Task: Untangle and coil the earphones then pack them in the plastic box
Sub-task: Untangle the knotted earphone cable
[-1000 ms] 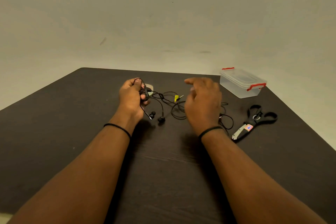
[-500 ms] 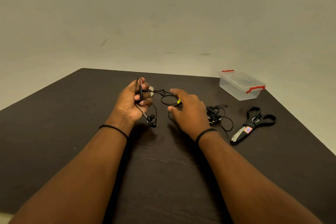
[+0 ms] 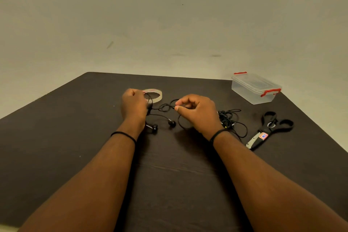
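At centre, earphones (image 3: 165,108): knotted; left hand (image 3: 134,106) grips cable, right hand (image 3: 195,112) fingers pinch it.
Tangle, 3 o'clock (image 3: 228,119): untouched.
Plastic box, 1 o'clock (image 3: 254,88): lidded, nothing packed.

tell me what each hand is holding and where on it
Both hands hold the same black earphones. The left hand grips a gathered bunch of cable, earbuds dangling below; the right hand pinches the cable further along, at a tangled loop, between thumb and fingers.

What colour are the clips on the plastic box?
Red clips on the clear plastic box, best in the head view.
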